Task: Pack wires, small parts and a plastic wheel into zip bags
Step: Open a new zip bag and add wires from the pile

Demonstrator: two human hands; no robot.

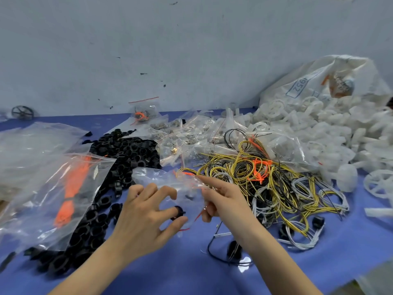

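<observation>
We have a small zip bag (170, 188) held up between both hands over the blue table (180, 269). Our left hand (146, 211) pinches a black part (177, 212) through the film, thumb under, fingers curled over; our right hand (219, 199) grips the bag's mouth edge with the forefinger stretched out along it. Whether the zip is already pressed closed we cannot tell; the film blurs there.

The risk is that the slack film slips and the part drops out of the mouth, or the bag snags the wire tangle (265, 184) just beside our right hand. The black rings (119, 158) crowd the left; open cloth lies near us, toward the table's front edge.
</observation>
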